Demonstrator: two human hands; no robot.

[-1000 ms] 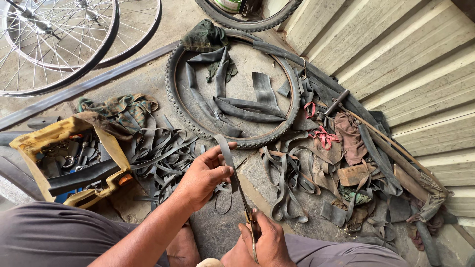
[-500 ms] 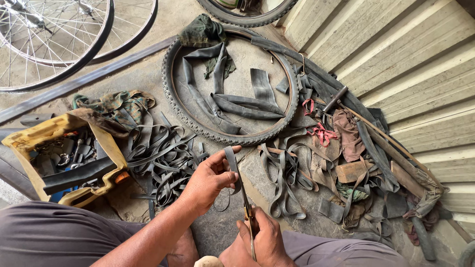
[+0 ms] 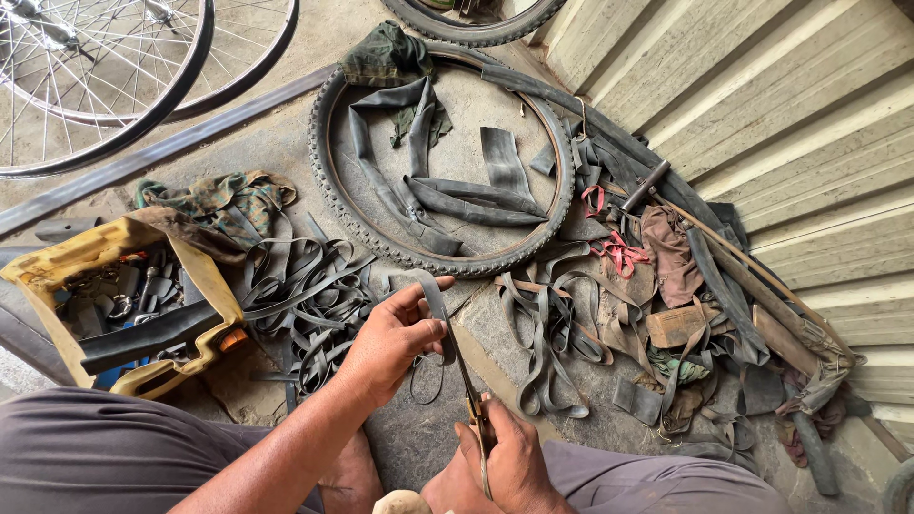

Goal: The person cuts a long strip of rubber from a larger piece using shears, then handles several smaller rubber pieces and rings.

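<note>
Both hands work low in the view, just below the knobby black bicycle tyre point(image 3: 381, 238) that lies flat on the concrete floor point(image 3: 286, 133). Left hand point(image 3: 395, 338) — fingers curled and pinched shut on a narrow strip of dark grey inner-tube rubber point(image 3: 436, 309), which bends over the fingertips and hangs down the near side. Right hand point(image 3: 509, 462), nearer the body and to the right, is closed around the handles of a pair of slim metal scissors point(image 3: 468, 385); the blades point up toward the strip and meet it just under the left thumb.

Far to the left of the tyre sits a battered yellow plastic box point(image 3: 57, 266) holding small metal parts and black rubber pieces. Between that box and the tyre lies a tangle of thin black rubber loops point(image 3: 305, 286), with a crumpled greenish cloth point(image 3: 224, 200) above it. Two spoked bicycle wheels point(image 3: 105, 86) rest beyond the tyre's upper left. Inside the tyre's ring lie flat, folded lengths of grey inner tube point(image 3: 447, 195).

Right of the tyre — more cut rubber strips point(image 3: 552, 333), a bit of red ribbon point(image 3: 619, 252), a brownish rag point(image 3: 671, 247) and a small brown wooden block point(image 3: 676, 326), all heaped against a pale corrugated metal wall point(image 3: 809, 133).
</note>
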